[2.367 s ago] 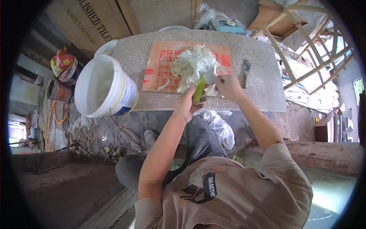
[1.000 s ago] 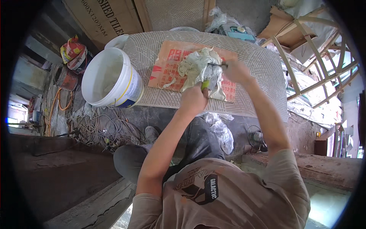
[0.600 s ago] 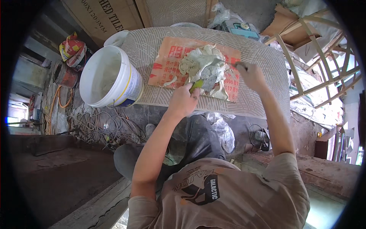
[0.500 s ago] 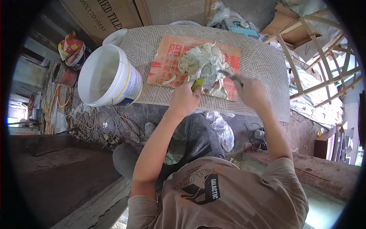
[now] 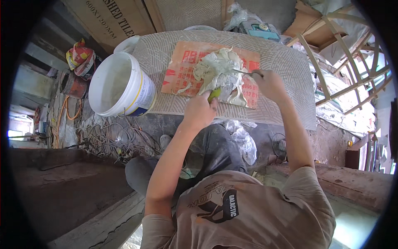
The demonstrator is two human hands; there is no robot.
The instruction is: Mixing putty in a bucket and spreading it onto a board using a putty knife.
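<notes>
My left hand (image 5: 199, 111) is closed around the green handle of a putty knife (image 5: 214, 94). Its blade lies flat at the near side of a mound of off-white paste (image 5: 219, 64). My right hand (image 5: 269, 87) grips the dark handle of a second scraping tool (image 5: 257, 74), seen nearly edge-on, so its exact kind is unclear. The tip of that tool touches or hovers over the right side of the mound. Under the paste is a flat orange-brown sheet with red print (image 5: 176, 79), spread on a ridged grey board (image 5: 288, 83).
A white bucket (image 5: 139, 89) stands left of the sheet, partly over the board's edge. Tangled cables (image 5: 124, 137) lie on the floor below it. Clear plastic wrap (image 5: 244, 143) sits by my legs. A wooden frame (image 5: 319, 68) rises at the right, and a large carton (image 5: 112, 20) leans behind.
My right hand has shifted a little away from me, its tool now lying flatter over the paste. The left hand and its putty knife stay in nearly the same place.
</notes>
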